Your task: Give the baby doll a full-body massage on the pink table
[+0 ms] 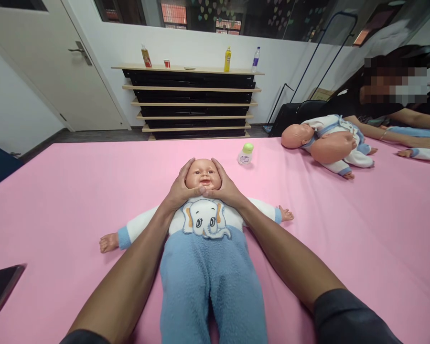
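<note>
A baby doll (203,174) lies on its back on the pink sheet, arms spread wide. It wears a white and blue outfit with an elephant (206,220) on the chest. My left hand (182,187) cups one side of the doll's head, and my right hand (228,186) cups the other. Both thumbs meet under its chin, while the fingers reach up along the cheeks to the temples. Beyond my right hand stands a small white bottle with a green cap (245,155).
More dolls (329,143) lie at the right, where a co-worker (380,91) leans over the table. A dark flat device (2,291) rests at the left edge. Bottles, including a yellow one (227,59), stand on the stacked boards (197,89) by the wall.
</note>
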Available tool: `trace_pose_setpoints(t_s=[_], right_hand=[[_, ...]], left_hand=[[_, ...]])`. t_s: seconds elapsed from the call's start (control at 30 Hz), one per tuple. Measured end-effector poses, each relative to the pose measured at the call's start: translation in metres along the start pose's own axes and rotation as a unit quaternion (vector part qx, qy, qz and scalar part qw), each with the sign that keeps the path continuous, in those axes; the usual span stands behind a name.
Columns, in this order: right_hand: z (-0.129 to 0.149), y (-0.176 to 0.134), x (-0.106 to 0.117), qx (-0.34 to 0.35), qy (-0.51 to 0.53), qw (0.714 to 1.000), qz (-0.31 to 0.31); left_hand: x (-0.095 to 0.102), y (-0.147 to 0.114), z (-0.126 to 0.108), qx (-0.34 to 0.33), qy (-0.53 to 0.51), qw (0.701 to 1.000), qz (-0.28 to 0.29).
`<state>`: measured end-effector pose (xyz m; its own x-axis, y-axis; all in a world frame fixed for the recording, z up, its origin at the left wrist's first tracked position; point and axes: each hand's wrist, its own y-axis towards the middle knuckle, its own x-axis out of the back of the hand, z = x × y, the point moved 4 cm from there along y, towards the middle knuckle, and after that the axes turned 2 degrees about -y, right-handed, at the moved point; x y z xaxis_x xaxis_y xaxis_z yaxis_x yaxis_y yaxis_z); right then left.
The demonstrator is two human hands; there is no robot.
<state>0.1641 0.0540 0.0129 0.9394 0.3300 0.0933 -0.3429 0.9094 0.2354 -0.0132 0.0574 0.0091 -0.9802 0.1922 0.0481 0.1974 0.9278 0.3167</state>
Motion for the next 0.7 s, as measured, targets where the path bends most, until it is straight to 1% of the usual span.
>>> trace_pose_setpoints(t_s=[0.03,0.1,0.27,0.4,0.5,0.6,0.7], right_hand=[[0.000,0.000,0.000,0.000,0.002,1.000,0.002],[0.002,0.000,0.000,0.002,0.010,1.000,0.006],[0.009,-0.003,0.000,0.014,0.054,0.998,0.012],[0.000,0.001,-0.001,0.005,0.098,0.995,0.022],[-0.010,0.006,-0.002,-0.009,0.125,0.992,0.023],[-0.014,0.010,-0.002,-0.011,0.120,0.993,0.011],[-0.012,0.010,0.000,-0.010,0.073,0.997,-0.009]], left_hand=[[0.000,0.000,-0.001,-0.004,0.015,1.000,-0.003],[0.001,0.000,-0.001,-0.002,0.014,1.000,-0.003],[-0.001,-0.001,0.002,0.035,-0.085,0.996,0.007],[-0.005,-0.002,0.001,0.051,-0.152,0.986,0.035],[-0.007,-0.001,0.003,0.063,-0.187,0.979,0.044],[-0.005,0.002,0.010,0.060,-0.183,0.981,0.021],[-0.001,0.005,0.014,0.026,-0.113,0.993,-0.020]])
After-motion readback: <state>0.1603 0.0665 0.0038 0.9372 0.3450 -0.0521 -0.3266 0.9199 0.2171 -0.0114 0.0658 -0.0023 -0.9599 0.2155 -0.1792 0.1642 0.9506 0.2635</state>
